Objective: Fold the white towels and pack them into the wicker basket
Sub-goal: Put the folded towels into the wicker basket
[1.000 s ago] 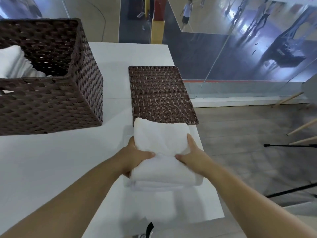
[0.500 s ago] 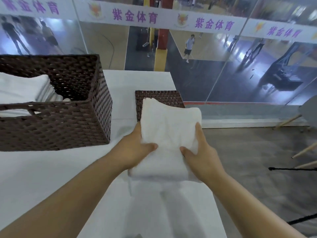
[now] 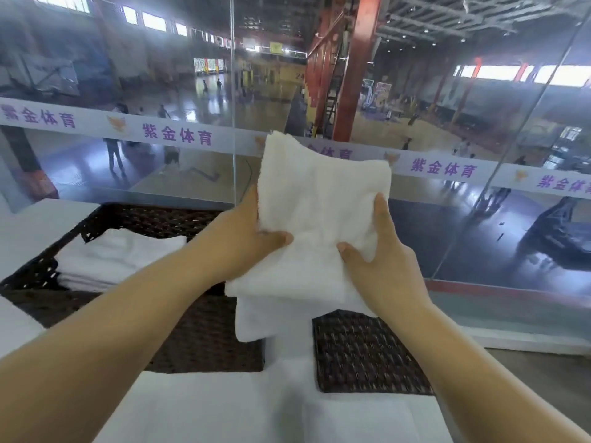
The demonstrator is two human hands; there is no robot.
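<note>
At the left side of the white table (image 3: 204, 407), the dark wicker basket (image 3: 204, 334) stands with a stack of folded white towels (image 3: 118, 257) inside it, lying flat against its left part. Above the basket's right wall and clear of the table, the folded towel (image 3: 319, 219) hangs in the air between both hands, a thick, fluffy white bundle, its upper end tilted away, its lower layers sagging loose below the grip. The left hand (image 3: 246, 241) grips the towel's left edge, thumb curled over the top face, fingers hidden behind. The right hand (image 3: 380, 260) grips the right edge likewise, thumb pressed across the front. Below, at the table's right edge, the flat wicker lid (image 3: 367, 353) lies beside the basket. Half a second ago the towel was held low, just over the lid; now it is lifted higher and carried leftward toward the basket, and the view is tipped up.
</note>
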